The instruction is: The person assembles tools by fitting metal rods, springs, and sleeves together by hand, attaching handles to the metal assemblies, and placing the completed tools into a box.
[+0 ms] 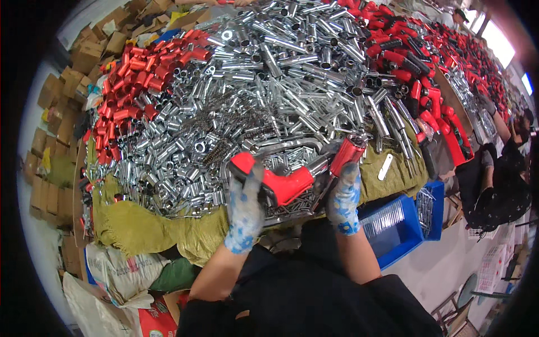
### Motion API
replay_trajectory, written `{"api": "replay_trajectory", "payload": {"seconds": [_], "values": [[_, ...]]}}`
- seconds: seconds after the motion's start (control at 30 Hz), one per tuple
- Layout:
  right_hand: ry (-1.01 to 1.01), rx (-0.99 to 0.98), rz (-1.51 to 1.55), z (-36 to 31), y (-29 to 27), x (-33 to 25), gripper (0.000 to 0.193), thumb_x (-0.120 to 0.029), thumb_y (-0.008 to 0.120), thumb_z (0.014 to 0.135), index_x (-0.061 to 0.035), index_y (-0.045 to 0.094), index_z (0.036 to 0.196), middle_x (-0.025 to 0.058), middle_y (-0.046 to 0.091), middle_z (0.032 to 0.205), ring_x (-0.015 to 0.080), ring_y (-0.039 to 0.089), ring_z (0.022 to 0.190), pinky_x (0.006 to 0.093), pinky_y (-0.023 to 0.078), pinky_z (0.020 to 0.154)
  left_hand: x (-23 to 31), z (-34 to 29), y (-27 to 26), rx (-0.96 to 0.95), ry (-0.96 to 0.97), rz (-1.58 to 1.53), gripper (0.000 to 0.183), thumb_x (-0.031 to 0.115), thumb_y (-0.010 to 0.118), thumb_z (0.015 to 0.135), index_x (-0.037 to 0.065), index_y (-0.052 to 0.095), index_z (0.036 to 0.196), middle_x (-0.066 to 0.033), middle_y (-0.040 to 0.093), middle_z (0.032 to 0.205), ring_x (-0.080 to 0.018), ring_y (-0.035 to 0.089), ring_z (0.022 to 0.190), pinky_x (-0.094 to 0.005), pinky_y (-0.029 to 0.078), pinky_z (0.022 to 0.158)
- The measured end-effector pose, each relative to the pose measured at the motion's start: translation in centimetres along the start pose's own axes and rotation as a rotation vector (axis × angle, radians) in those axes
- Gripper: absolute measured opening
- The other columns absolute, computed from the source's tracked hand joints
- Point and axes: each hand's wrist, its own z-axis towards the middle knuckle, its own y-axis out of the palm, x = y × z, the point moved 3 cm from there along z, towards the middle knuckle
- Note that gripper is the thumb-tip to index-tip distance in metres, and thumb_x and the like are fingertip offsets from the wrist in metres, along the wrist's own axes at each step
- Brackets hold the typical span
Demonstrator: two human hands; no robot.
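Left hand [245,199], in the head view, grips a red-and-black pistol-shaped plastic body [289,187], its chrome nose [319,165] pointing to two o'clock; the right hand [344,197], nearer that nose, clasps a glossy red chrome-tipped cylinder [347,156] angled toward one o'clock.

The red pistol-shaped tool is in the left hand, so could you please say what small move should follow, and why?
Perhaps bring the red sleeve nearer the red tool: the right hand holds the sleeve, the left hand the tool, whose front faces that way.
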Motion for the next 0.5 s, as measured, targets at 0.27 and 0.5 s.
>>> {"api": "replay_trajectory", "payload": {"seconds": [0.27,0.5], "values": [[0.007,-0.082,-0.021,-0.5,1.5,-0.7,0.077,-0.076,0.048,0.076,-0.0080,0.050,0.112,0.0027,0.057,0.094,0.0090,0.055,0.068,0.0218,0.045,0.051,6.0,-0.8,0.0,-0.681,1.033,1.727,0.052,0.030,0.076,0.059,0.010,0.060,0.104,-0.0062,0.058,0.104,-0.0251,0.054,0.106,-0.0429,0.040,0.097],[0.198,-0.102,0.120,-1.6,2.8,-0.8,0.068,-0.069,0.050,0.081,-0.0068,0.051,0.110,0.0069,0.059,0.096,0.0153,0.058,0.084,0.0303,0.051,0.073,4.2,-2.1,-2.3,-0.578,0.864,1.388,0.049,0.032,0.080,0.061,0.008,0.061,0.099,-0.0098,0.064,0.091,-0.0293,0.063,0.083,-0.0398,0.051,0.073]]}}
